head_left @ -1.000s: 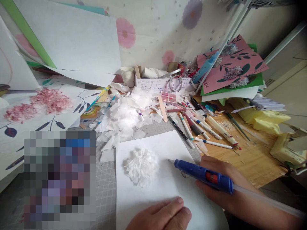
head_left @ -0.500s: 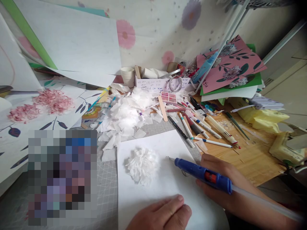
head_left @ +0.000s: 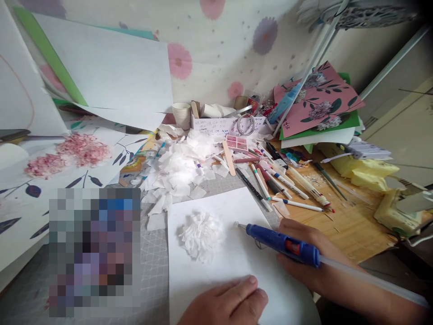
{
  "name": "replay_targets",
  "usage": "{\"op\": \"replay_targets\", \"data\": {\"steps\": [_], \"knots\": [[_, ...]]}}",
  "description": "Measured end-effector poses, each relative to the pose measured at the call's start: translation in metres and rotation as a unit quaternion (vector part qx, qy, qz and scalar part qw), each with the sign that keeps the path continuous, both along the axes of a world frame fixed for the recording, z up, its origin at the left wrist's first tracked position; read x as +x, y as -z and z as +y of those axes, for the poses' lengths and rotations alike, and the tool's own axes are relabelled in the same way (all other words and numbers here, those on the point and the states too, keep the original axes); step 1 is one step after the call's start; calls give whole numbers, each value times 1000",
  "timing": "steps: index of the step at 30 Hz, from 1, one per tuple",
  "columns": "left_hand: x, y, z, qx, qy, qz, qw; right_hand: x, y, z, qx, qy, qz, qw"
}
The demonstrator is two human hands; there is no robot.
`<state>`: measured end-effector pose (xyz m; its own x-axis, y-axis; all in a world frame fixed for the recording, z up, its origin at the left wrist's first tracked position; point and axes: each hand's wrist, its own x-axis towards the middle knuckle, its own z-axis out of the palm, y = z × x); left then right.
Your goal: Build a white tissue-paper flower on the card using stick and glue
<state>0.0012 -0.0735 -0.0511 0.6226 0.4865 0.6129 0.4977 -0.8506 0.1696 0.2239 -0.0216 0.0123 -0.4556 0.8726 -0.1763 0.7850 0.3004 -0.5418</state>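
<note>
A white sheet of paper lies on the grey cutting mat, and a ruffled white paper flower sits on its upper left part. My right hand is wrapped round a blue glue gun, its metal tip over the sheet to the right of the flower. A clear glue stick runs out of the gun's back end. My left hand rests on the lower part of the sheet, below the flower, fingers together; anything beneath them is hidden.
White paper scraps are heaped behind the sheet. Pens and markers lie at the back right, near a wooden stick. Paper cups stand by the wall. Pink flower artwork lies at left; a blurred patch covers the lower left.
The view has tilted slightly upward, so the background sits lower in the picture. Both hands and the glue gun keep nearly the same places over the sheet.
</note>
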Motion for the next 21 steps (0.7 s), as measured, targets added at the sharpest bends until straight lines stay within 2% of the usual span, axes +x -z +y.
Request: {"op": "replay_targets", "data": {"steps": [4,10,14,21], "knots": [[5,-3,-2,0,0,-31,1000,1,1,0,31,0,-17,999],[4,-12,-4,44,52,36,997,0,0,-1,59,-22,10,998],[9,-12,-8,92,35,53,994,-2,2,-3,101,1,-15,995],[12,-13,-18,112,0,85,990,-1,8,-2,86,4,0,996]]}}
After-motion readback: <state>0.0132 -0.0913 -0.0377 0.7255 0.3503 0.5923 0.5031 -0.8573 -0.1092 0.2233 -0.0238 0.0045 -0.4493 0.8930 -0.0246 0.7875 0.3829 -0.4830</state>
